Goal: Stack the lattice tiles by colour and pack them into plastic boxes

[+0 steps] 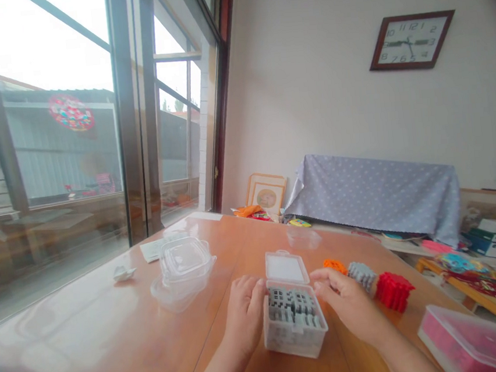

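Note:
A small clear plastic box [296,342] stands on the table with its hinged lid [285,267] tipped back. Grey interlocking plastic pieces [293,307] fill it in rows. My left hand [245,306] lies along the box's left side, its thumb by the rim and the other fingers partly hidden. On the right, my right hand [342,297] is beside the box near the hinge, thumb and fingers apart. Past that hand sit an orange piece [335,266], a grey block of pieces [362,274] and a red block of pieces [394,290].
Clear plastic containers [185,262] are stacked at the left, near a crumpled wrapper [123,273]. Another clear container [304,238] is farther back. A box with pink contents [469,343] stands at the right edge of the wooden table [157,341]. Windows line the left.

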Motion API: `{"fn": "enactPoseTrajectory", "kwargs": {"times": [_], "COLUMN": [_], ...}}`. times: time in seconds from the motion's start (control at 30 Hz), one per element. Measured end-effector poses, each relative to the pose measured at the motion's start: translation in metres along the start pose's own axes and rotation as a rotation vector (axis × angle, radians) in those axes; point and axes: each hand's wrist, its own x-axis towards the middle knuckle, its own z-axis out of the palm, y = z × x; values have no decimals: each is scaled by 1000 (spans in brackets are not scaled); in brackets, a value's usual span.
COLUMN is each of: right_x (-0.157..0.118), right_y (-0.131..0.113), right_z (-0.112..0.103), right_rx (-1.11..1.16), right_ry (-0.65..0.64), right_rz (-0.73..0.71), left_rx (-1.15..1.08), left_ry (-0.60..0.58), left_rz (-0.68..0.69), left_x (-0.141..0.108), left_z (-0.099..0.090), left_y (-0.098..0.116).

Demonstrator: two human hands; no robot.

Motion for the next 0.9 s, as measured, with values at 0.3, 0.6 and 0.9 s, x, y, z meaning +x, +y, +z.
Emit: {"fn": "enactPoseTrajectory", "kwargs": {"times": [0.3, 0.6, 0.9], "right_x": [5, 9, 7], "right_y": [33, 35, 13], "right_z": [24, 36, 18], "right_rx": [344, 733, 765], "right_ry": [210, 158, 132], "right_rz": [295, 264, 197], "left_rx": [-320, -571, -659], "left_ry": [-106, -166, -248], "left_rz": [-333, -458, -413], "left_x": [3, 0, 6], "left_z": [6, 11, 11], "left_y": [-6, 5, 12]}}
